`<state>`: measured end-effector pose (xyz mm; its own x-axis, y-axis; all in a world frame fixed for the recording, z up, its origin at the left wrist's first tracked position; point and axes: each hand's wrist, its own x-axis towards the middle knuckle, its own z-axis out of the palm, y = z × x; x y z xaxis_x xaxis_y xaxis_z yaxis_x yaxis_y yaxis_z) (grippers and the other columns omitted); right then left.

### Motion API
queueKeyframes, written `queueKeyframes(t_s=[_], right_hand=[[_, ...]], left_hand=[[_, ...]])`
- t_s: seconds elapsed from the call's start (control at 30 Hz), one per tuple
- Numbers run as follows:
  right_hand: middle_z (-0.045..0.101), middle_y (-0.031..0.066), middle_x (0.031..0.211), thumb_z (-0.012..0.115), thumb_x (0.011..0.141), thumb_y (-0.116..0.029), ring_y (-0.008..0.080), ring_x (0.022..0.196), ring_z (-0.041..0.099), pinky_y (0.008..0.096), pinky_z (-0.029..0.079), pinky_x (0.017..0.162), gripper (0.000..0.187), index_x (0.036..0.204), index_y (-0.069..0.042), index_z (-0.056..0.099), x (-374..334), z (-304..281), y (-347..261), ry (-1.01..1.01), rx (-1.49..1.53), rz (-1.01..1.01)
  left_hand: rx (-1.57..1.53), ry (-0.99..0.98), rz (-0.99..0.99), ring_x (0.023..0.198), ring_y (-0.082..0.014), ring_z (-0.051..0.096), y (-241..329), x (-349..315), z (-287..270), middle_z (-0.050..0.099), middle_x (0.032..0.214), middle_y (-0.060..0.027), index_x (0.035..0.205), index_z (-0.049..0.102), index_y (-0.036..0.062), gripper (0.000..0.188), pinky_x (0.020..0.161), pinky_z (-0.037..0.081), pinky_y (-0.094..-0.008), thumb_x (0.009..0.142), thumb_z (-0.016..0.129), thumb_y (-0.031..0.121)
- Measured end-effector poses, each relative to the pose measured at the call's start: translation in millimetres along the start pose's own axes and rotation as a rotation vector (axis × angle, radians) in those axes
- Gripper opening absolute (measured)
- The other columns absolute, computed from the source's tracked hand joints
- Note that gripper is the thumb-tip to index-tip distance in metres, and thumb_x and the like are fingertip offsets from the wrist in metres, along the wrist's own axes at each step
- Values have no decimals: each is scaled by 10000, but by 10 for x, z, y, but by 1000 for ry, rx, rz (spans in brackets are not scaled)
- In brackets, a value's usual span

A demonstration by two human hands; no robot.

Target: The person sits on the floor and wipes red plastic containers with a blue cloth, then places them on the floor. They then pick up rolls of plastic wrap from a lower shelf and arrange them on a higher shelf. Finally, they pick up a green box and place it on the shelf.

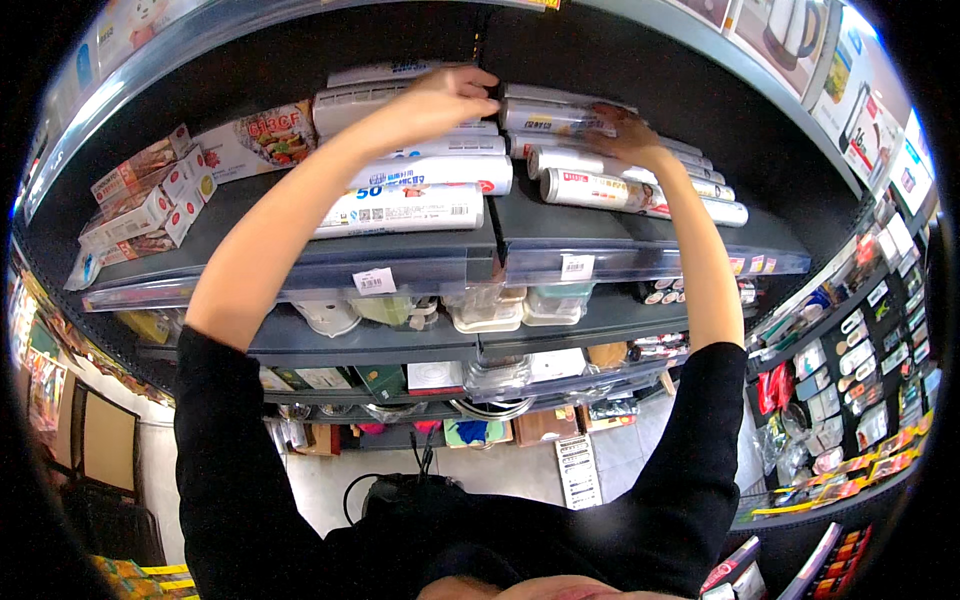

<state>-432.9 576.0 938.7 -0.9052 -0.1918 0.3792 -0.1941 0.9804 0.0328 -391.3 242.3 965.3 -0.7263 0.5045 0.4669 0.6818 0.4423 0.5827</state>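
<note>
Both my arms reach up to a dark shelf of white, plastic-wrapped rolls. My left hand [455, 95] is above the left stack of rolls [435, 172], its fingertips close to the left ends of the right-hand rolls. Its fingers are bent and a little apart, with nothing visible between them. My right hand [625, 137] lies over the right part of a silvery roll of plastic bags [550, 118], fingers curled on it; they are dim and blurred. More white rolls [600, 190] lie in front of that one, roughly parallel to the shelf edge.
Small boxes [150, 200] and a larger printed box [255, 140] stand left of the rolls. A clear front rail with price tags [374, 281] edges the shelf. Lower shelves hold plastic containers [490, 308]. Another goods rack [840, 380] stands to the right, a chair [105, 440] to the left.
</note>
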Motion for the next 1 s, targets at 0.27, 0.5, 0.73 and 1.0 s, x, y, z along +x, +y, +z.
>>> queueKeyframes(t_s=[0.27,0.5,0.73,1.0], right_hand=[[383,161,1446,612,836,-465,319,1297,420,453,353,1068,694,1394,-103,413,234,-25,-79,-78,-83,58],[305,161,1493,712,713,-324,327,1392,265,450,271,1131,881,1461,-120,295,422,8,-413,-28,-183,64],[489,164,1360,694,739,-248,340,1281,435,454,361,1070,706,1384,-136,431,483,-25,-397,-28,-202,-21],[594,189,1178,697,765,-272,369,1098,554,452,469,921,619,1342,-195,487,-48,-324,-580,601,-74,-224]], left_hand=[[258,129,-21,1050,-252,614,6,-1300,-453,631,1160,-135,1182,589,20,396,908,472,-347,889,606,285],[394,316,-120,1223,-293,497,-181,-1770,-545,524,1312,-183,1298,491,23,512,1007,384,-376,892,601,314],[95,223,-355,1321,-334,388,-447,-1805,-508,408,1392,-285,1419,283,-71,849,1085,286,-346,883,561,525],[99,259,-344,1370,-349,297,-457,-1780,-447,312,1450,-289,1435,239,-66,874,1113,235,-358,883,540,542]])
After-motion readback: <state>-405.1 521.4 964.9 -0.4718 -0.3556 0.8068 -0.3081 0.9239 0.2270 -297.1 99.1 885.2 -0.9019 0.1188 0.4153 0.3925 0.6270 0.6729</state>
